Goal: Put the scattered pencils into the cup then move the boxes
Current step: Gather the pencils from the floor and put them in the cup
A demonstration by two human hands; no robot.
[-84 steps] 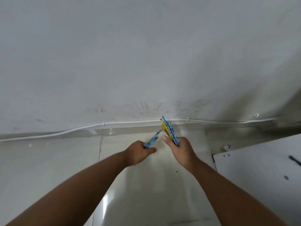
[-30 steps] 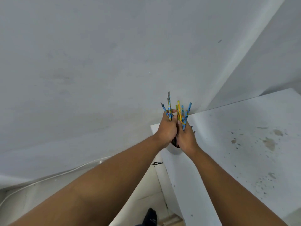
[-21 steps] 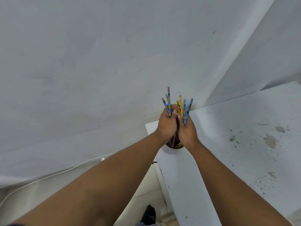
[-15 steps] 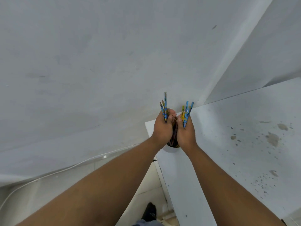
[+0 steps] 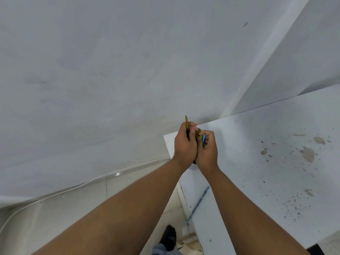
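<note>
Forearms stretch forward, left hand [image 5: 184, 144] and right hand [image 5: 207, 150] pressed together, each clutching pencils [image 5: 200, 133].

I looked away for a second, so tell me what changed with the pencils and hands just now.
Both hands, left and right, pushed their pencils down into the cup; only short ends show. A blue pencil now lies on the white table. Both hands remain closed over the cup.

Both arms outstretched; left hand [image 5: 184, 144] and right hand [image 5: 207, 150] fisted, pressed side by side.
</note>
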